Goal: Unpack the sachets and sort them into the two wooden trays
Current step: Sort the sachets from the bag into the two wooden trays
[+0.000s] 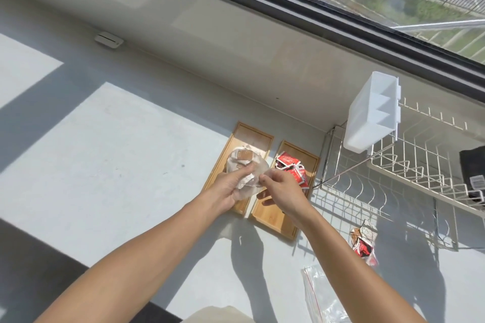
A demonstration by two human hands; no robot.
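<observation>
Both hands [225,189] [282,190] fwd, fingers pinched

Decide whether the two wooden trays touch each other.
Apart. The head view shows a strip of grey counter between the left wooden tray and the right wooden tray holding red sachets.

You see two honey-brown wooden trays [273,215] with visible grain on a pale grey counter [118,165]. The right tray holds red sachets [291,168] with white print. The clear plastic bag [244,173] in your hands contains tan and white sachets. The dish rack [393,173] is white wire; its caddy [367,118] is translucent white. The empty bag [317,296] is clear with a thin red stripe.
</observation>
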